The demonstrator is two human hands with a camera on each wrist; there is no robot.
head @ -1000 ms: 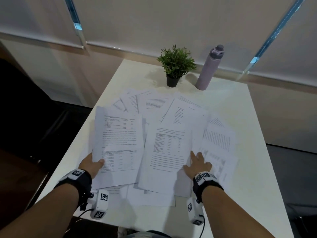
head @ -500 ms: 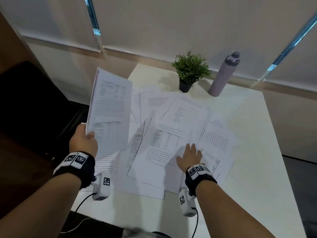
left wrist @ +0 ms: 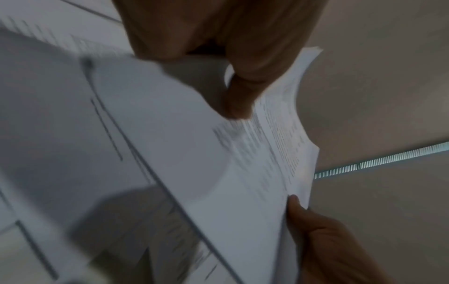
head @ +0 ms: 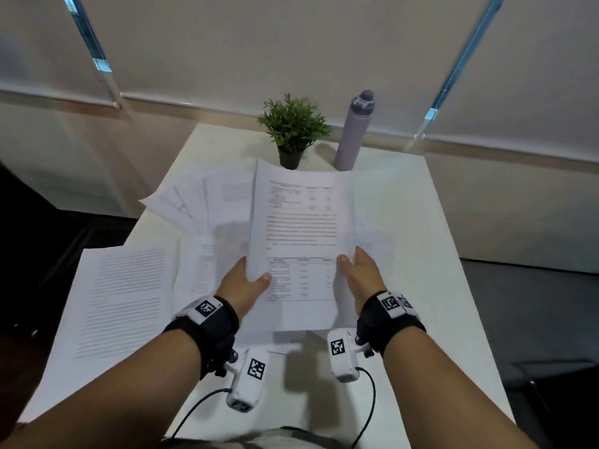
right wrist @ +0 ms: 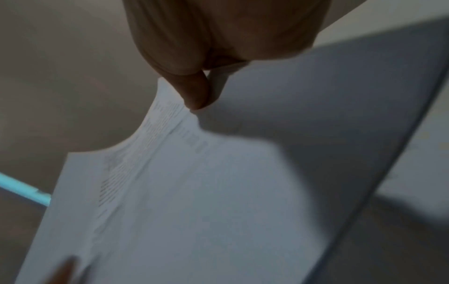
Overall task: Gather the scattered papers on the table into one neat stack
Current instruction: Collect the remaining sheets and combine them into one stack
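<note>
Bare forearms, each with a black wrist strap [head: 210, 328] carrying white square-coded tags, and beneath it a white tagged camera block [head: 248, 380] trailing a thin black cable [head: 194, 408]

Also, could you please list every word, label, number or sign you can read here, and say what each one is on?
None can be quoted.
Held sheets, gripped by left hand and right hand: printed lines and tables, too small to read.
Sheet on the table's left: lines of text, blurred.
Wrist markers: black-and-white square codes, no letters.
Bottle: no label visible.
</note>
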